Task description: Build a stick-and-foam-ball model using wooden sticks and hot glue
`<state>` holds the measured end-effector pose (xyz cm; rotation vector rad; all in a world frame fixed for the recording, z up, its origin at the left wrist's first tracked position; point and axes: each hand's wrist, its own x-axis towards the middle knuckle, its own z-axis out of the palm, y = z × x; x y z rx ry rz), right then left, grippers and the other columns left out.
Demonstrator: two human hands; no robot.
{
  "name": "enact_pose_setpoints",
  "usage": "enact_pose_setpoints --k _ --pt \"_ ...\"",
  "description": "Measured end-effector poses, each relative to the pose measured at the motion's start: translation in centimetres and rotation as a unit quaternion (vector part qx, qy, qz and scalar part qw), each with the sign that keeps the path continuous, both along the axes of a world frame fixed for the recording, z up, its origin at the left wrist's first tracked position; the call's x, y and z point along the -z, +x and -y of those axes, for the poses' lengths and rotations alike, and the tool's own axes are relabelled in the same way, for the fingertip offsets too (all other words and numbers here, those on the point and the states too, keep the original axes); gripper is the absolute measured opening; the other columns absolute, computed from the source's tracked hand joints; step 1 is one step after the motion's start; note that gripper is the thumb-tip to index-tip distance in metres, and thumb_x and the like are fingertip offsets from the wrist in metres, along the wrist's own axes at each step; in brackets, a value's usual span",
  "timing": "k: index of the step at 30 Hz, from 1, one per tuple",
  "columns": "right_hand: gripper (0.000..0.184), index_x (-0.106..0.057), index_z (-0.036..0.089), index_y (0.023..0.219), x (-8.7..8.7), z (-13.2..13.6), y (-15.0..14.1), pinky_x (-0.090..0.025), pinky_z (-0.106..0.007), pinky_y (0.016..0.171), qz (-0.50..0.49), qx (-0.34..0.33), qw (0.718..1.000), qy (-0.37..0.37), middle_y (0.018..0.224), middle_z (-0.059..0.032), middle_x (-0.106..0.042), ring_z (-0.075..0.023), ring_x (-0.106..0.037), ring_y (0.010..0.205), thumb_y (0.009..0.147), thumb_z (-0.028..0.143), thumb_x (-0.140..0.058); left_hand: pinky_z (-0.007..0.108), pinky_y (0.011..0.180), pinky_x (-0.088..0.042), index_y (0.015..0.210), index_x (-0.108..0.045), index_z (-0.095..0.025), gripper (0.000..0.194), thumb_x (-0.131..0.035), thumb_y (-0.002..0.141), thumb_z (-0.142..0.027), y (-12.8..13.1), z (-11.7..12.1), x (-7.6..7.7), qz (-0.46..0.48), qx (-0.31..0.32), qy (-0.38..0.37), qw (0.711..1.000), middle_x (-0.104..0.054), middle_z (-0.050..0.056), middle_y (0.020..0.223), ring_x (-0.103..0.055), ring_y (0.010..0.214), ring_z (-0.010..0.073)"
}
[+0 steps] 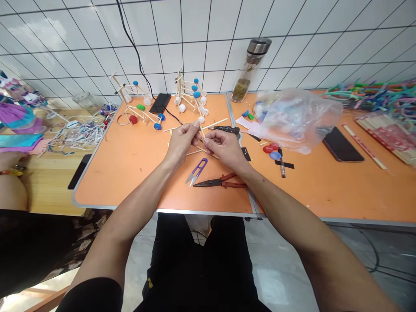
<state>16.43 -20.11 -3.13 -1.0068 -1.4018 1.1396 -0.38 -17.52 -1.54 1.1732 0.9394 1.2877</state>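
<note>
As our left hand [182,141] and right hand [225,149] pinch a wooden stick [202,133] over the orange table [130,173]

Where the two hands meet, our fingers [208,136] are closed on the stick, which tilts between both sets of fingertips and touches them. Longer loose sticks [214,123] cross just behind it, though we cannot tell whether either hand holds them. Just beyond our right hand lies a black utility knife [227,129], and just below the hands lie purple-handled thread snips [197,170] and red-handled shears [221,183]. Farther up the table stand two stick frames [188,93] [139,106] fitted with blue, white, red and green caps, with a black phone [160,103] between them. To the right we see loose red and blue bottle caps [269,151], a clear plastic bag [297,121] and a second phone [342,144]. Off the table's left edge, a co-worker's arm [11,186] rests on a wooden table [55,190]
</note>
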Motion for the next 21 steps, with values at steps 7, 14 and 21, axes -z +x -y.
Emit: enact_pose_setpoints --k 7,14,21 --pt "0.057 -0.072 0.021 0.086 0.28 -0.24 0.21 -0.056 -0.028 0.062 0.022 -0.01 1.0 -0.001 0.077 -0.0002 -0.073 -0.012 -0.063 0.061 0.079 0.075 -0.091 0.019 0.054 -0.042 0.072 -0.073 -0.018 0.027 -0.094 0.083 -0.031 -0.15 -0.31 0.47 -0.009 -0.011 0.023 1.0 -0.068 -0.002 0.064 -0.053 0.052 0.0061" --pt "0.064 -0.071 0.023 0.089 0.31 -0.28 0.49 -0.056 -0.026 0.063 0.013 -0.002 1.0 -0.006 0.082 -0.0019 -0.076 -0.0124 -0.067 0.064 0.082 0.086 -0.082 0.02 0.053 -0.04 0.069 -0.069 -0.019 0.028 -0.092 0.082 -0.028 -0.59 -0.65 -0.14 -0.019 -0.062 0.009 0.998 -0.063 -0.003 0.059 -0.049 0.051 0.0066" --pt "0.063 -0.072 0.022 0.093 0.44 -0.58 0.57 -0.056 -0.027 0.062 0.0 0.02 1.0 -0.018 0.082 -0.0022 -0.078 -0.0136 -0.068 0.064 0.079 0.082 -0.088 0.02 0.052 -0.039 0.067 -0.068 -0.019 0.03 -0.092 0.08 -0.029 -0.6 -0.68 -0.02 -0.021 -0.058 0.013 0.998 -0.06 -0.004 0.058 -0.049 0.051 0.0069"
